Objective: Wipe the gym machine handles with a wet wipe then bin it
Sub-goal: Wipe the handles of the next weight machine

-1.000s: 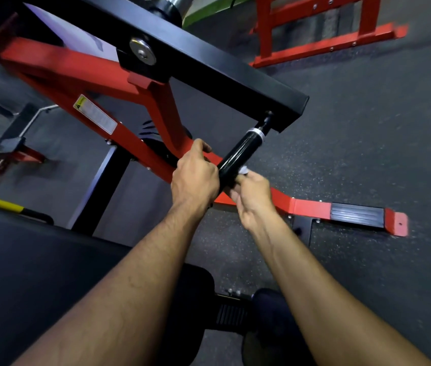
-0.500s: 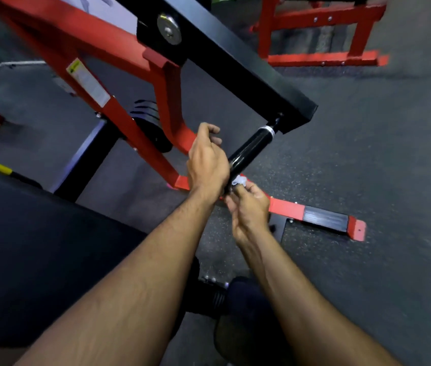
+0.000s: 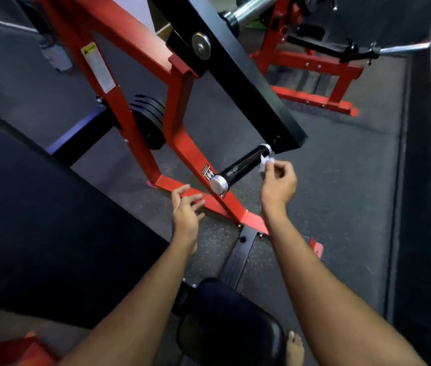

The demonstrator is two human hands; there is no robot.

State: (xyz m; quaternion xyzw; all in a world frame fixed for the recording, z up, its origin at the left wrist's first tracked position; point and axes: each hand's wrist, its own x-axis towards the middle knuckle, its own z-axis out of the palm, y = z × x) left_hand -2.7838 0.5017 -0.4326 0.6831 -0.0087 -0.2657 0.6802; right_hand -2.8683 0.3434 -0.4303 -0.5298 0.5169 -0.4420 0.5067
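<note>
A black machine handle [image 3: 243, 165] with a silver end cap [image 3: 218, 184] sticks out from the end of a black lever arm [image 3: 235, 72]. My right hand [image 3: 279, 182] pinches a small crumpled white wet wipe [image 3: 265, 162] against the far end of the handle, just right of it. My left hand [image 3: 186, 210] hovers below and left of the end cap, fingers spread and relaxed, holding nothing and off the handle.
The red machine frame [image 3: 180, 101] rises behind the handle, with black weight plates [image 3: 149, 122] at its base. A black padded bench [image 3: 37, 220] lies to the left, a black pad [image 3: 230, 328] below. Another red frame [image 3: 312, 72] stands far right on grey rubber floor.
My left hand has let go of the handle and dropped down to the left. My right hand has carried the wipe from the near end up to the far end.
</note>
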